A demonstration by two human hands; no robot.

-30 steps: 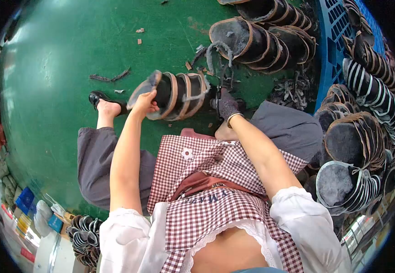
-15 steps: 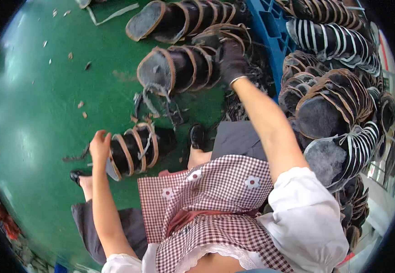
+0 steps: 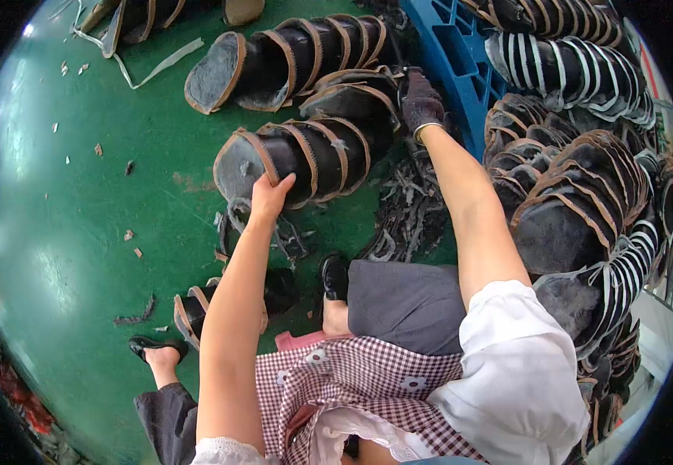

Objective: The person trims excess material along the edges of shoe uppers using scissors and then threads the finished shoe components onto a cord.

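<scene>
My left hand [image 3: 268,200] is on the near edge of a row of nested black pieces with tan rims and grey fuzzy lining [image 3: 298,160], fingers closed around a rim. My right hand [image 3: 422,101], in a dark glove with a bracelet at the wrist, is at the right end of a neighbouring stack [image 3: 356,99]; its fingers are partly hidden and what they hold is too small to name. Another row of such pieces [image 3: 294,58] lies beyond. A shorter row [image 3: 189,311] lies partly behind my left forearm.
A blue plastic pallet [image 3: 449,58] stands at the right, beside piles of black pieces with tan rims [image 3: 577,194] and white-striped ones [image 3: 569,70]. Dark scraps [image 3: 406,209] lie near my foot. A pale strip [image 3: 170,60] is on the green floor [image 3: 65,232].
My left hand has left the shorter row and moved forward and right to the larger row. My right hand has shifted slightly right. The view has shifted too.
</scene>
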